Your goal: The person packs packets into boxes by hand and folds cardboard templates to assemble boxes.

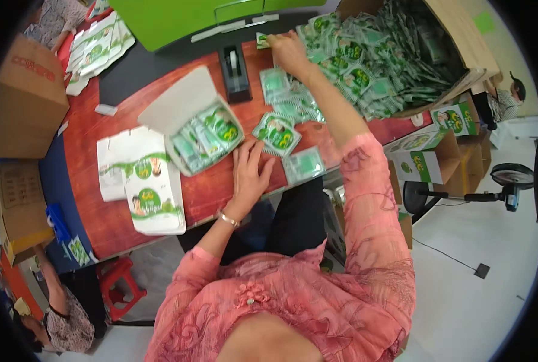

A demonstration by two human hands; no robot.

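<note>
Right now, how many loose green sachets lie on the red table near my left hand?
2 clearly: one sachet just above the left hand, another sachet to its right. More overlap further up, possibly hiding some.

Glossy plastic sachets (279, 134), matt cardboard box (187, 114), smooth reddish wood-look tabletop (94, 199).

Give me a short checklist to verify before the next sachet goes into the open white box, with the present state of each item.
1. Open box has its lid up and mouth free: ok.
2. Room left inside the box beside the sachets already in it: cannot tell.
3. Loose sachets lie on the table within reach, between both hands: ok.
4. Left hand is free, resting flat on the table beside the box: ok.
5. Right hand has a sachet; it reaches to the big pile of sachets, but a firm grasp: cannot tell.
6. Flat unfolded boxes ready at the left: ok.
</note>
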